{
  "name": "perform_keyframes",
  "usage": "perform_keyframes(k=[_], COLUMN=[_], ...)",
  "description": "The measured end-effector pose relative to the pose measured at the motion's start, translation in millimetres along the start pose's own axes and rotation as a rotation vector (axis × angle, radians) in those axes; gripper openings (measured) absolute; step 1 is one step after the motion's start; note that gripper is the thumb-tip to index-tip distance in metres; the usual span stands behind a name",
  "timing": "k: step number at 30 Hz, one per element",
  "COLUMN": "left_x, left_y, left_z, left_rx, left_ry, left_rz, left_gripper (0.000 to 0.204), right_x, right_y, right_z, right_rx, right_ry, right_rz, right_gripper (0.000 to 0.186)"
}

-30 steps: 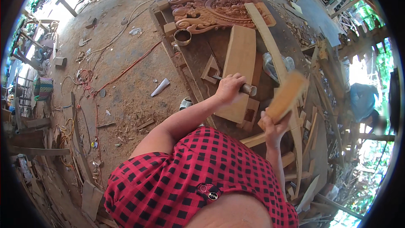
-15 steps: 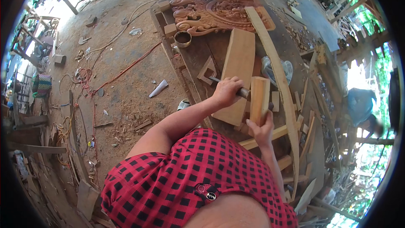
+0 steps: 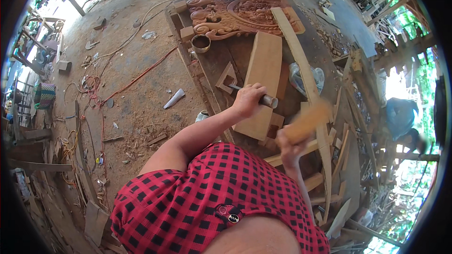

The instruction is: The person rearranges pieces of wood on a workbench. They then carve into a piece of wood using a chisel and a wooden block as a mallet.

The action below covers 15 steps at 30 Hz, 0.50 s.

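Observation:
My left hand [image 3: 249, 101] is closed round the handle of a chisel [image 3: 269, 101]. Its thin metal blade points left, and the tip reaches a small notched wooden piece [image 3: 227, 78]. A thick, pale wooden beam [image 3: 262, 63] lies under and beyond that hand. My right hand [image 3: 290, 146] grips a wooden mallet [image 3: 308, 121], smeared by motion. The mallet's head is to the right of the chisel's butt end, apart from it, and its handle is hidden in my fingers.
A carved reddish wood panel [image 3: 245, 13] lies at the table's far end, with a round cup [image 3: 201, 43] near its left corner. One long curved plank [image 3: 301, 61] crosses the right side. A clear plastic bag [image 3: 298, 79] sits beneath it. Offcuts and cords litter the ground.
The mallet has swung away to the right from the chisel's butt end and tilted over. My left hand keeps the chisel in nearly the same place.

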<state>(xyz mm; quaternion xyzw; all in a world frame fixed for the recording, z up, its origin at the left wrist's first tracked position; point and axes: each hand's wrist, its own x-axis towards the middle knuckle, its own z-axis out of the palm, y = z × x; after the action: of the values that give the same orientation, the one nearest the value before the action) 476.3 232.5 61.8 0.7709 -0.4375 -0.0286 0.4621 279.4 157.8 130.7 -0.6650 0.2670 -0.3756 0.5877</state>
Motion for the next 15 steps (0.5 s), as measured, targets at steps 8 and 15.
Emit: perform_keyframes(k=[8, 15], left_x=[0.8, 12.2], left_y=[-18.8, -84.1], left_z=[-21.7, -91.9], left_rx=[-0.137, -0.805], left_ry=[0.083, 0.252], left_rz=[-0.025, -0.39], left_gripper=[0.026, 0.016], right_x=[8.3, 6.5], right_y=[8.0, 17.6], right_z=[-10.1, -23.1], right_rx=[-0.155, -0.122], right_ry=[-0.234, -0.215], right_rz=[0.123, 0.226], right_gripper=[0.054, 0.055])
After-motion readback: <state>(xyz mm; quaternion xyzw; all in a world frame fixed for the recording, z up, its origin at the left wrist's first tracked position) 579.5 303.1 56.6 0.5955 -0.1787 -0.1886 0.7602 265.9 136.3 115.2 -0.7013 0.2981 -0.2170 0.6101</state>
